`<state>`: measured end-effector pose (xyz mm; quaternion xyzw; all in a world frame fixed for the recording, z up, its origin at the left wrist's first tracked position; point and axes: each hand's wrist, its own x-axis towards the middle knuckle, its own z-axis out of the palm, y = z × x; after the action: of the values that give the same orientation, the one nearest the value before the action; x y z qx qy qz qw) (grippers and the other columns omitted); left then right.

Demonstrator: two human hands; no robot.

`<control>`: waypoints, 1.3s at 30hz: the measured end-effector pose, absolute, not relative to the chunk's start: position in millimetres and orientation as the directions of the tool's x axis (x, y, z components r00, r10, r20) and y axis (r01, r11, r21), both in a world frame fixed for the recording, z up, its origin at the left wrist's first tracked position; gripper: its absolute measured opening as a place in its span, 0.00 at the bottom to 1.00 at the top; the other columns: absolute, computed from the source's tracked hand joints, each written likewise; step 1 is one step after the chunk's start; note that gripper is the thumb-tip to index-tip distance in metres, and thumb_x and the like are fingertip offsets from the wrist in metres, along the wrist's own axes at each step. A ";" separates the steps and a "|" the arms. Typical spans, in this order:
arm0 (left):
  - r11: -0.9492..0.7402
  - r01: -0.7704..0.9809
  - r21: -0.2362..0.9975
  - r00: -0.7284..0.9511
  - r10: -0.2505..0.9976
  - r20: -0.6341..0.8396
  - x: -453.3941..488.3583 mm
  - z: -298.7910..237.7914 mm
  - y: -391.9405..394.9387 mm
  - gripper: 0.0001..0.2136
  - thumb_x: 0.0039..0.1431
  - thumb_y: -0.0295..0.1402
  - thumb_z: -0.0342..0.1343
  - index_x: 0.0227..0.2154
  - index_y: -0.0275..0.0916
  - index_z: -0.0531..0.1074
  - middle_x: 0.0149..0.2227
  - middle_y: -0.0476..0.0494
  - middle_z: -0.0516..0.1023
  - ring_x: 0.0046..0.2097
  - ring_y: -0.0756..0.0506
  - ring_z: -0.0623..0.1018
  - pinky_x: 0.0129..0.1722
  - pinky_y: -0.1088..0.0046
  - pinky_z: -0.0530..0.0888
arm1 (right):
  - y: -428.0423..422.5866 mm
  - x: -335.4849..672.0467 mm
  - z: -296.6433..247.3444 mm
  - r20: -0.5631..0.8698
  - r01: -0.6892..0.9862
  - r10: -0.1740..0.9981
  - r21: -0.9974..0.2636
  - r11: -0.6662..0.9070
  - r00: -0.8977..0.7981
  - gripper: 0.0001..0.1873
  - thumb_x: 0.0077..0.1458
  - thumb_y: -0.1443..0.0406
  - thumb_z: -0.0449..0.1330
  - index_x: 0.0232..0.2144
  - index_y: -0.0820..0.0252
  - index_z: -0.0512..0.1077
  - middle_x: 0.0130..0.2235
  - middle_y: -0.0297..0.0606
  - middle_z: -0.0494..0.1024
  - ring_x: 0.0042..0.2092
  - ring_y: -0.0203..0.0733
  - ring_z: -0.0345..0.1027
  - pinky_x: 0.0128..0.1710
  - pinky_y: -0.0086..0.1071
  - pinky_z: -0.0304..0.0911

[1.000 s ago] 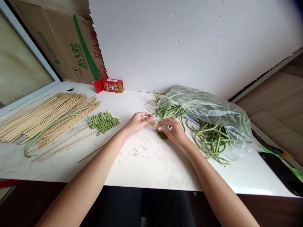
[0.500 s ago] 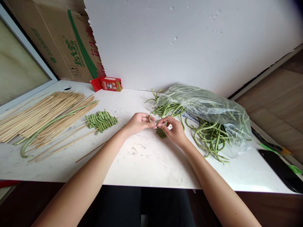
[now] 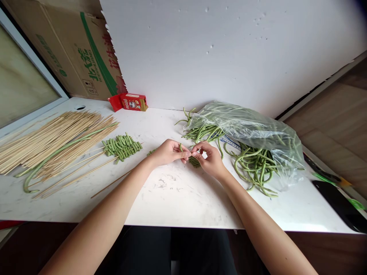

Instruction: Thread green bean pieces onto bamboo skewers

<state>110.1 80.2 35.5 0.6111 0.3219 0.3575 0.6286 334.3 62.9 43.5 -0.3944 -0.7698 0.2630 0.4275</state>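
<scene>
My left hand (image 3: 169, 152) and my right hand (image 3: 210, 158) meet fingertip to fingertip over the white table (image 3: 177, 194). Both pinch one long green bean (image 3: 181, 146), whose curved end sticks up between the left fingers. Just under the right hand lies a small stack of cut bean pieces (image 3: 195, 162). A short green piece (image 3: 151, 152) shows behind my left wrist. A finished skewer of folded beans (image 3: 122, 146) lies to the left.
A clear plastic bag (image 3: 252, 131) spills long beans (image 3: 255, 168) at the right. Bamboo skewers (image 3: 51, 137) with one long bean across them cover the left. A red carton (image 3: 130, 102) and a cardboard box (image 3: 77, 53) stand at the back. A dark flat object (image 3: 338, 204) lies far right.
My hands have drawn closer together and slightly toward me, with the bean's end now curled up between the left fingers. The view has shifted a little.
</scene>
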 end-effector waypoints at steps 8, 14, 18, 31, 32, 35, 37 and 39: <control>-0.029 -0.054 0.998 0.532 0.845 0.053 109.1 38.5 80.3 0.20 0.58 0.49 0.72 0.38 0.34 0.84 0.33 0.40 0.86 0.33 0.46 0.84 0.41 0.67 0.80 | 65.9 335.4 36.5 0.426 0.348 0.857 -0.788 0.508 -0.289 0.17 0.67 0.48 0.65 0.35 0.54 0.76 0.35 0.38 0.81 0.38 0.45 0.72 0.40 0.39 0.66; -0.051 -0.054 0.997 0.474 0.878 0.071 108.6 41.8 81.0 0.22 0.58 0.51 0.72 0.35 0.33 0.82 0.32 0.40 0.85 0.33 0.46 0.84 0.42 0.66 0.79 | 67.2 338.4 36.3 0.425 0.329 0.877 -0.814 0.479 -0.225 0.17 0.67 0.48 0.65 0.38 0.55 0.77 0.39 0.39 0.82 0.41 0.45 0.74 0.40 0.38 0.67; -0.047 -0.070 0.996 0.447 0.891 0.074 108.4 39.2 81.9 0.24 0.56 0.52 0.73 0.36 0.33 0.82 0.32 0.40 0.85 0.32 0.46 0.83 0.42 0.65 0.79 | 65.7 337.2 37.6 0.421 0.271 0.868 -0.832 0.485 -0.263 0.17 0.63 0.49 0.70 0.45 0.53 0.79 0.40 0.39 0.83 0.43 0.46 0.76 0.42 0.40 0.69; -0.039 -0.055 0.998 0.452 0.890 0.060 109.9 39.5 81.0 0.23 0.55 0.51 0.74 0.35 0.33 0.82 0.32 0.40 0.85 0.32 0.45 0.84 0.42 0.66 0.79 | 69.6 341.3 36.0 0.496 0.299 0.839 -0.784 0.544 -0.226 0.13 0.62 0.51 0.71 0.38 0.53 0.83 0.39 0.40 0.85 0.40 0.46 0.75 0.40 0.39 0.68; -0.032 -0.058 0.998 0.459 0.887 0.055 110.2 38.8 80.9 0.22 0.55 0.51 0.74 0.36 0.33 0.82 0.32 0.40 0.85 0.32 0.45 0.84 0.42 0.66 0.80 | 69.8 341.2 35.8 0.493 0.303 0.840 -0.784 0.542 -0.227 0.13 0.62 0.51 0.71 0.38 0.53 0.83 0.39 0.40 0.85 0.40 0.46 0.75 0.40 0.40 0.68; -0.007 -0.075 0.997 0.478 0.877 0.042 111.0 36.0 80.8 0.23 0.52 0.49 0.76 0.38 0.33 0.83 0.32 0.40 0.85 0.32 0.45 0.84 0.40 0.66 0.80 | 69.6 340.4 35.8 0.486 0.305 0.841 -0.785 0.539 -0.235 0.14 0.62 0.50 0.71 0.37 0.53 0.83 0.38 0.41 0.85 0.40 0.46 0.75 0.40 0.40 0.68; 0.009 -0.081 0.997 0.492 0.870 0.032 111.4 35.0 80.7 0.23 0.50 0.48 0.78 0.39 0.33 0.83 0.31 0.41 0.86 0.33 0.45 0.84 0.39 0.67 0.80 | 69.3 340.2 35.8 0.486 0.304 0.839 -0.783 0.542 -0.245 0.14 0.62 0.50 0.71 0.37 0.53 0.83 0.39 0.41 0.85 0.40 0.47 0.74 0.40 0.40 0.68; 0.016 -0.083 0.996 0.500 0.866 0.028 111.4 35.1 80.8 0.23 0.50 0.48 0.78 0.39 0.33 0.83 0.31 0.41 0.86 0.33 0.45 0.84 0.40 0.67 0.80 | 70.1 340.9 35.1 0.482 0.308 0.840 -0.782 0.541 -0.250 0.14 0.63 0.51 0.71 0.37 0.53 0.83 0.38 0.41 0.85 0.40 0.47 0.74 0.40 0.40 0.68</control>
<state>111.4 80.8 35.1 0.5926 0.3303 0.3753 0.6316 340.9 70.1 35.1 -0.3883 -0.7392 0.2805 0.4734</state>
